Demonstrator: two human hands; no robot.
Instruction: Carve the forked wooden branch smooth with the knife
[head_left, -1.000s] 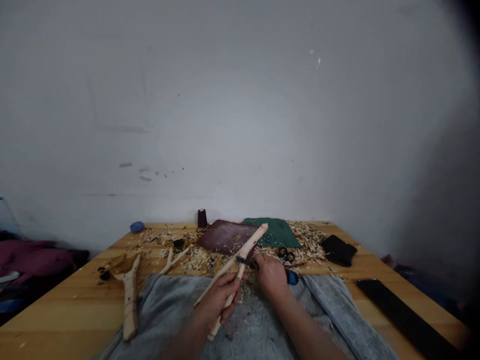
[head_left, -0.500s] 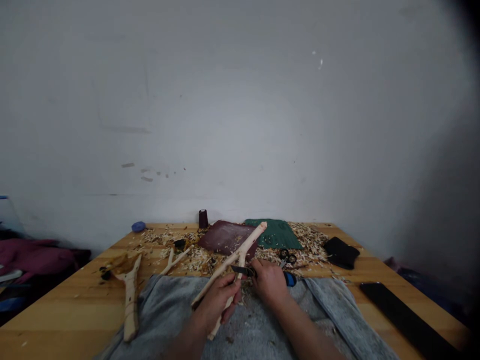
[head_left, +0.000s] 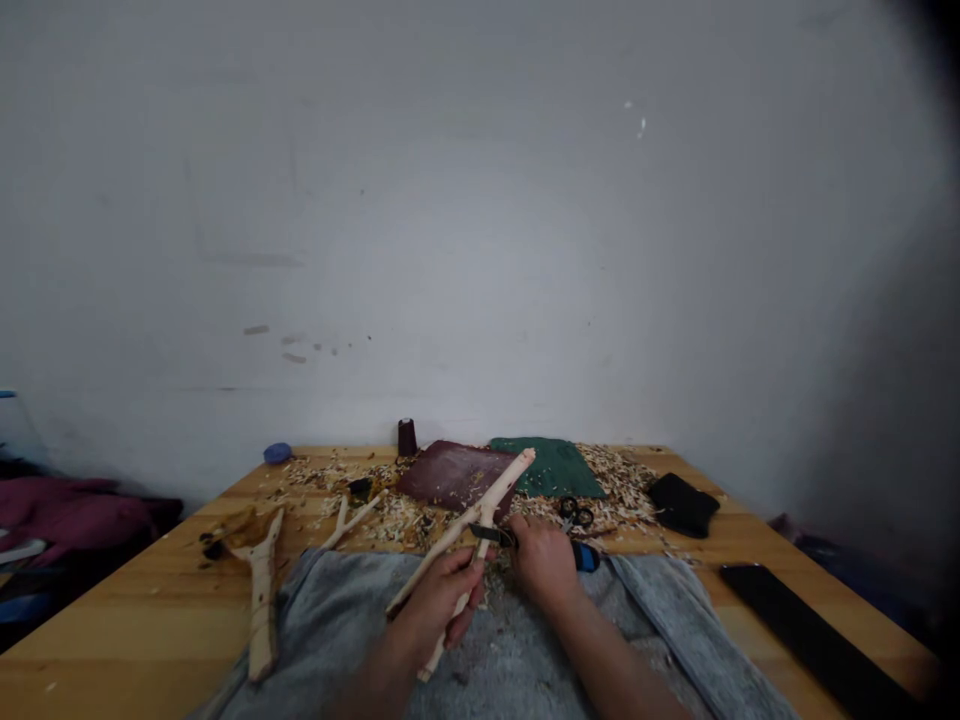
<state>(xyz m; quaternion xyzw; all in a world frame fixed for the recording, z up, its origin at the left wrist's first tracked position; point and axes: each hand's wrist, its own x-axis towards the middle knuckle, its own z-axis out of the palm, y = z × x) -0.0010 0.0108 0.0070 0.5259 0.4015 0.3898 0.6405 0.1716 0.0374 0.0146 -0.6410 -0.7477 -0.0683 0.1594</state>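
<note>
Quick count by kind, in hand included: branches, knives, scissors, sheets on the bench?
Branches: 3 (peeled branch in the left hand, forked twig, long carved piece)
Knives: 1 (knife in the right hand)
Scissors: 1 (scissors)
Sheets: 2 (maroon sheet, green sheet)
Total: 7

A peeled, forked wooden branch (head_left: 480,515) is gripped below its fork by the left hand (head_left: 435,610), with the longer limb angled up and away. The right hand (head_left: 544,565) grips a blue-handled carving knife (head_left: 491,535); its dark blade reaches the branch at the fork.
</note>
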